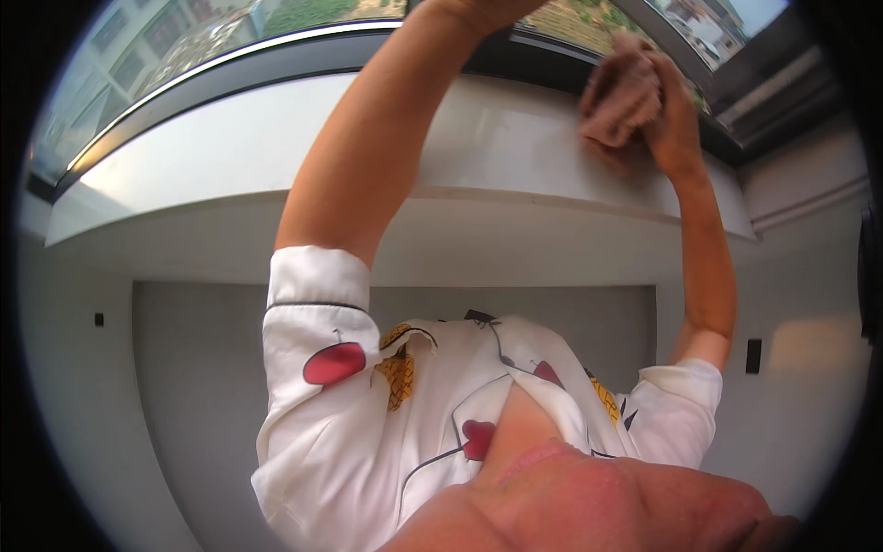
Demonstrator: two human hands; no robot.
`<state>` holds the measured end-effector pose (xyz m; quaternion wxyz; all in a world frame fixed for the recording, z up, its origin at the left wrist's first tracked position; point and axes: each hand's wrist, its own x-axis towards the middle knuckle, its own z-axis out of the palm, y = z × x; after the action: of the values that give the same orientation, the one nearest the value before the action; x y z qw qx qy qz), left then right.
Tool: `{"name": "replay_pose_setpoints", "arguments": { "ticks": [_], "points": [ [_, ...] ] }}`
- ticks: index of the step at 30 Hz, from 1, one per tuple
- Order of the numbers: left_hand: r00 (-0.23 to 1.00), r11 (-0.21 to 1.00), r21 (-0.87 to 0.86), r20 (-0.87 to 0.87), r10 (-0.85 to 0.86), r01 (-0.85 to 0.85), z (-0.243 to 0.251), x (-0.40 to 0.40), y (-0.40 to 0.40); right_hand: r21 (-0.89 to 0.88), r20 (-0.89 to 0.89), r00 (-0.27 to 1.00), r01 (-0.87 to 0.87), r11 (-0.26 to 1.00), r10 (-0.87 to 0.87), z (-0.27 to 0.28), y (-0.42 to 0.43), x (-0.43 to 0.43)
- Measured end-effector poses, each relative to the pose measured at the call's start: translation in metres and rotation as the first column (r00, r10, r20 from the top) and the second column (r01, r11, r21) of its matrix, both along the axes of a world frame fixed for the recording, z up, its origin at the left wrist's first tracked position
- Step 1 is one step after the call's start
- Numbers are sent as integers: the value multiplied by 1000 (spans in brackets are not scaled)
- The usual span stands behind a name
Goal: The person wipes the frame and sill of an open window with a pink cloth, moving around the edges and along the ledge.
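Observation:
At the upper right my right hand (672, 114) grips a crumpled pinkish-brown cloth (621, 103), partly blurred. The cloth is over the white windowsill (510, 138), close to the dark window frame (552, 58); whether it touches the frame is unclear. My left arm reaches up across the sill. Only the wrist and part of my left hand (493, 8) show at the top edge, in front of the frame; its fingers are cut off, so what it touches or holds is hidden.
Window glass (200, 48) curves along the top, with buildings and greenery outside. The sill's front edge (483, 193) runs between me and the window. Below it stands a pale wall with a grey recessed panel (200, 359). Small dark rectangles (753, 356) mark the walls at both sides.

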<state>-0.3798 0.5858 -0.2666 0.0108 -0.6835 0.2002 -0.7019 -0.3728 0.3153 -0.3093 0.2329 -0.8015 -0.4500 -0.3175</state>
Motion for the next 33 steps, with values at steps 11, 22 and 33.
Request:
{"name": "replay_pose_setpoints", "arguments": {
  "ticks": [11,22,33],
  "points": [
    [977,982,106,-161,-138,156,47,59,-174,-226,-139,956,-285,931,259,-20,-37,17],
    [275,971,-231,-931,-239,59,-1,-105,-310,-361,-347,916,-328,873,200,35,-197,-32],
    [300,946,-150,-924,-238,289,-48,72,-633,-466,-251,967,-87,880,-37,-7,-528,112]
  ]
}}
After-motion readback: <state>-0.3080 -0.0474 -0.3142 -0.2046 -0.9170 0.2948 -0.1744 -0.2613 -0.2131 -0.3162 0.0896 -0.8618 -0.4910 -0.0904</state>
